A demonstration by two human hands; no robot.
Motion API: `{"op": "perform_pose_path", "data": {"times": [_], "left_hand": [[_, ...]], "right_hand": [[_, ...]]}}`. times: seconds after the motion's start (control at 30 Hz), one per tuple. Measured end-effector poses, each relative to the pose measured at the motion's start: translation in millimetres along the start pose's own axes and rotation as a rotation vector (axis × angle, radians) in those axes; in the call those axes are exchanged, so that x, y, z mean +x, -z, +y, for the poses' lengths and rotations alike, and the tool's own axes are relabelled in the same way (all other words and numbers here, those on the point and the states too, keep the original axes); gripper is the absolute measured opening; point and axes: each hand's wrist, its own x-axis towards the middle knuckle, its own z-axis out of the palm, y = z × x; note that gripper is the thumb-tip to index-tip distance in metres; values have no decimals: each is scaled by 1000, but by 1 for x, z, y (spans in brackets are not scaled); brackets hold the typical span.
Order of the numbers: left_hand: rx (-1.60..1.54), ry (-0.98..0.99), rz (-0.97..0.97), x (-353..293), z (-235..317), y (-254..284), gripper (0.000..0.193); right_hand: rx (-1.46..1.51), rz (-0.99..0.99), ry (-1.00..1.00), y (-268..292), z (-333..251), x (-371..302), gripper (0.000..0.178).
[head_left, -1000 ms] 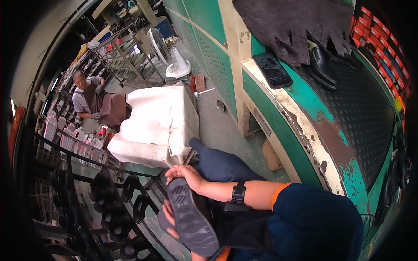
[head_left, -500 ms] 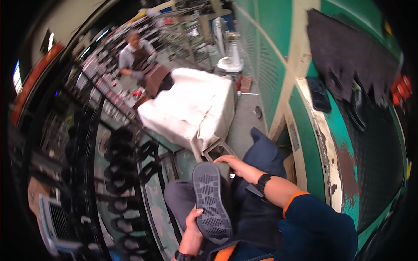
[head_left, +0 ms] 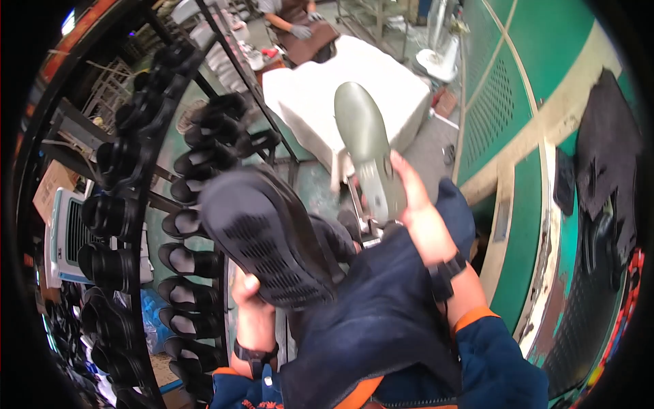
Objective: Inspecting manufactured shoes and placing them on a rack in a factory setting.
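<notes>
My left hand is closed on a black shoe, its ridged sole turned toward me and blurred by motion. Gripped at its heel end, a grey-green shoe last slants up and away from my right hand. The thumb side of that hand lies along the last's edge; its other fingers are mostly hidden behind it. Shoe and last are apart from each other. Below the last stands a metal stand, partly covered by the hand and my dark blue apron.
Racks of black shoes stand close on my left. Ahead is a white-covered block, with a gloved co-worker beyond it. A green cabinet borders my right, with a dark cloth and a black phone.
The shoe has moved left and tilted in my left hand. My right hand has left the shoe and now holds the last up to the right. The view has shifted.
</notes>
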Motion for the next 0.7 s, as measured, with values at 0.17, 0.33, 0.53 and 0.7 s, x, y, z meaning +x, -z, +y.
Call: {"op": "perform_pose_path", "data": {"times": [0.17,0.33,0.53,0.7], "left_hand": [[465,-175,134,-30,19,-14,112],[1588,-512,63,-55,69,-7,101],[1560,6,65,-80,46,-2,36],[1376,71,474,-120,23,32,32]], "right_hand": [[227,537,264,-35,-15,115,54],[-383,-256,-392,-72,86,30,64],[-499,-402,-449,-122,166,-26,62],[-400,-413,-731,-101,196,-31,67]]}}
